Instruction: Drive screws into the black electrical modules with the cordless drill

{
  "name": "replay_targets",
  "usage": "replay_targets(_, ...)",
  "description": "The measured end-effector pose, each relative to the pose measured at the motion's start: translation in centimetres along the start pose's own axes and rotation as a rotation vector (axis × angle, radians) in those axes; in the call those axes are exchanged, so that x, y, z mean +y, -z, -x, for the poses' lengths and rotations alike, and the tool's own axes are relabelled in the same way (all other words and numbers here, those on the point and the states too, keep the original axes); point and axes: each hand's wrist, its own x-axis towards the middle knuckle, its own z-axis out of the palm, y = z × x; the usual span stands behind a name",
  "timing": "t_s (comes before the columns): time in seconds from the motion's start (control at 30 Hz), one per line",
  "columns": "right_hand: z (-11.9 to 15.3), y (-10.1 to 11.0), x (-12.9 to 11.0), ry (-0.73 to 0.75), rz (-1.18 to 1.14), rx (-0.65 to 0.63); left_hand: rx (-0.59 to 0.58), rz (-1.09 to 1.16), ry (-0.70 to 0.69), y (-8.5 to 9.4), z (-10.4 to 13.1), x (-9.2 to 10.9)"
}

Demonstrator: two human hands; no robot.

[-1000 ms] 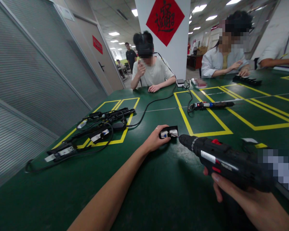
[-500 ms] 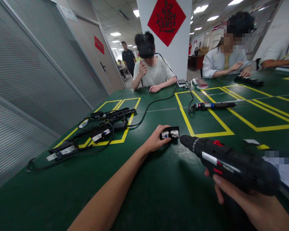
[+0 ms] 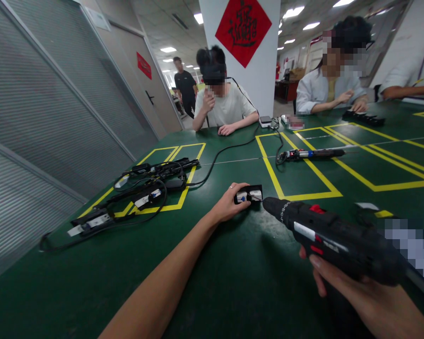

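Note:
On the green table (image 3: 212, 263), my left hand (image 3: 231, 203) is closed round the left end of a small black case (image 3: 257, 188) with white and blue parts inside. My right hand (image 3: 353, 287) grips the handle of a black and red power drill (image 3: 325, 235) from below. The drill points left, and its chuck (image 3: 273, 207) is at the right end of the case. A thin bit reaches from the chuck into the case; where exactly its tip rests is too small to tell.
Black cabled devices (image 3: 148, 190) lie at the left within yellow tape. A soldering-iron-like tool (image 3: 314, 154) lies beyond the drill. A cable (image 3: 217, 162) crosses the table. People (image 3: 229, 101) sit across it, one with a black strip (image 3: 363, 117).
The view has shifted very slightly. The drill's rear has moved a little left and down. A standing person in the background has moved slightly left. Both hands keep their holds.

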Motion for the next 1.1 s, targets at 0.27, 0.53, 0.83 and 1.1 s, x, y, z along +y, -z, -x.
replay_targets(0.27,-0.1,-0.2,0.0,0.013,-0.029,-0.006,-0.007,0.009,0.020,0.0,0.0,0.2)
replay_targets(0.53,0.3,-0.4,-0.3,-0.012,-0.039,-0.034,0.014,-0.010,0.014,-0.2,0.0,0.0)
replay_targets(0.83,0.1,-0.5,-0.7,-0.006,-0.055,0.013,0.015,-0.011,-0.001,-0.1,0.0,0.2)
replay_targets(1.1,0.3,-1.2,-2.4,0.060,0.020,0.256,0.007,-0.024,-0.006,-0.2,-0.1,-0.1)
